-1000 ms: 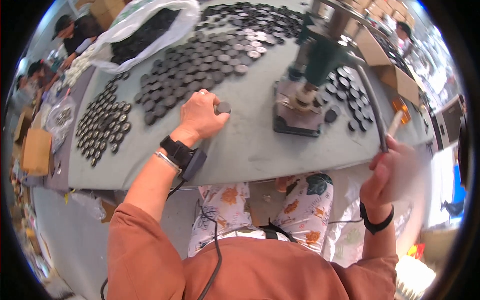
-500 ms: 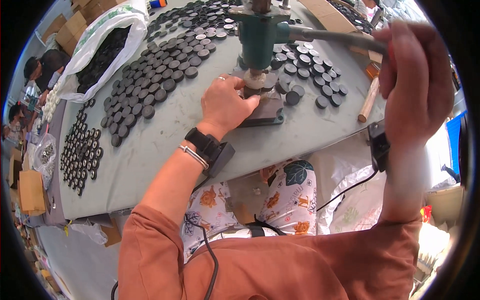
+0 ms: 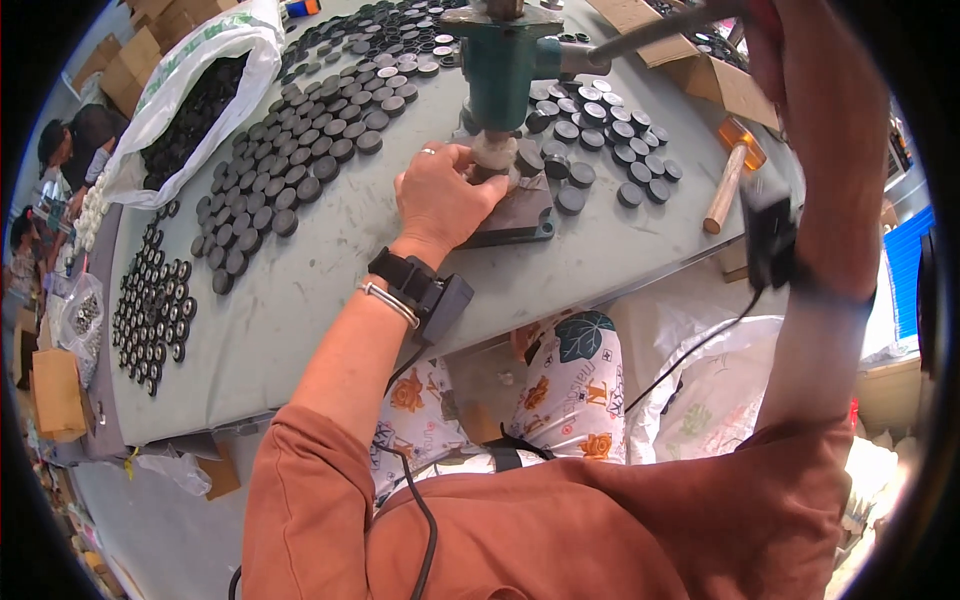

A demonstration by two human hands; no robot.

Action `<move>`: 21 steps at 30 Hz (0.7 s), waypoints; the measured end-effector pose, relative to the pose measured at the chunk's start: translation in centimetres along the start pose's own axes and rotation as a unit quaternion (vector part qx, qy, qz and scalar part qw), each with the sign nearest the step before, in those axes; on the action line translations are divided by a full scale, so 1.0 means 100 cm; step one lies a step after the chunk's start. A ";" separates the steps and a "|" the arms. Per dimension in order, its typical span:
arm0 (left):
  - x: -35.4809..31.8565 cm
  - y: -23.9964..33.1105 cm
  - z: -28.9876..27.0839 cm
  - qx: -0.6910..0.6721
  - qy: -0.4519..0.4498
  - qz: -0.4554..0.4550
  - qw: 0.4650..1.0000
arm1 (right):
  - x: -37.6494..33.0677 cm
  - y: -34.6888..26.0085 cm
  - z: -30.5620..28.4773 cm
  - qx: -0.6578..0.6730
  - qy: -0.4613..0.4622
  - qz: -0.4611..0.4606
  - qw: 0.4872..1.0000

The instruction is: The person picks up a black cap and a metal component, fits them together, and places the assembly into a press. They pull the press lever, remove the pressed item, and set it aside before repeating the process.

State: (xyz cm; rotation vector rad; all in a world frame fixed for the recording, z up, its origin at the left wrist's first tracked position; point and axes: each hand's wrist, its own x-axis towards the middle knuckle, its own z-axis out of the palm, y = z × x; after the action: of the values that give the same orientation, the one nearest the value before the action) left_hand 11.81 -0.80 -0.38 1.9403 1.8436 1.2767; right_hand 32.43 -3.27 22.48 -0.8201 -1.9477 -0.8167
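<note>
A green hand press (image 3: 500, 85) stands on the table before me, its ram tip wrapped in a whitish pad (image 3: 494, 152). My left hand (image 3: 445, 197) is closed around a small black round piece under that pad, thumb on the near side. The fingers hide most of the piece. At the upper right my right hand (image 3: 800, 50) grips the end of the press's metal lever (image 3: 665, 28); it is partly cut off by the picture's edge. Several black discs (image 3: 570, 200) lie beside the dark press base (image 3: 515, 215).
Rows of black discs (image 3: 285, 175) cover the left side, with ringed pieces (image 3: 155, 310) nearer the edge. A white sack (image 3: 200, 110) of black parts stands behind. To the right lie more discs (image 3: 625, 150), a mallet (image 3: 730, 185) and a cardboard box (image 3: 715, 85). People sit far left.
My right hand and the lever end have swung upward and away from me. My left hand keeps its place at the press. The whole view has shifted slightly.
</note>
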 end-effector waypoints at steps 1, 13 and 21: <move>-0.003 -0.012 -0.008 0.021 0.005 -0.007 1.000 | -0.026 -0.040 -0.001 0.192 -0.046 0.329 0.924; 0.001 -0.004 -0.004 -0.020 -0.021 -0.025 0.999 | -0.121 -0.072 0.003 0.337 0.045 0.207 0.917; -0.015 -0.038 -0.034 0.013 0.040 0.044 0.998 | -0.182 -0.082 0.027 0.287 0.034 0.136 0.948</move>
State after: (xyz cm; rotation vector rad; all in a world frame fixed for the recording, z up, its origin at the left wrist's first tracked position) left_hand 6.92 -2.70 -1.38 2.0325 1.8390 1.3830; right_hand 32.50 -10.06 3.53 -0.6673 -1.8155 -0.0934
